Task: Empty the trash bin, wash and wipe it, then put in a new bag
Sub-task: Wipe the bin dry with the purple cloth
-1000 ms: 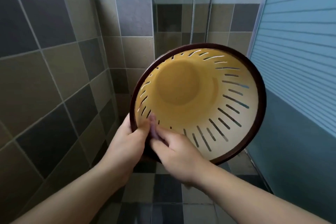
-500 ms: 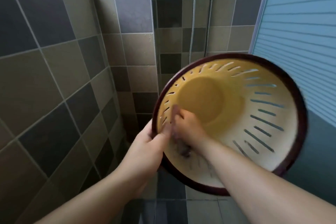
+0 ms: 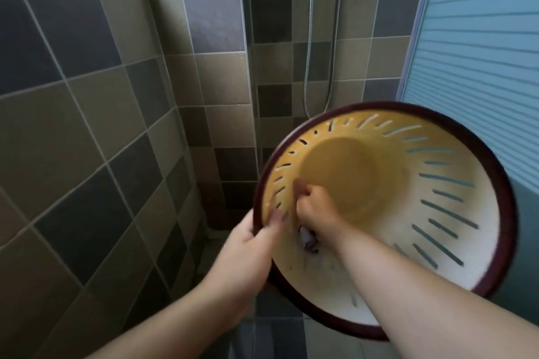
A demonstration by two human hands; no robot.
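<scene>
A yellow slotted trash bin with a dark brown rim is held up in the air, its opening tilted toward me. My left hand grips the rim at the lower left, thumb inside. My right hand reaches inside the bin and clutches a small purplish cloth against the inner wall near the bottom. Most of the cloth is hidden under the hand.
Brown and grey tiled walls close in on the left and behind. A shower hose hangs at the back. A pale blue ribbed door stands on the right. Dark floor tiles lie below.
The bin has moved right and lower in view. My right hand has gone from the rim deeper into the bin with the cloth.
</scene>
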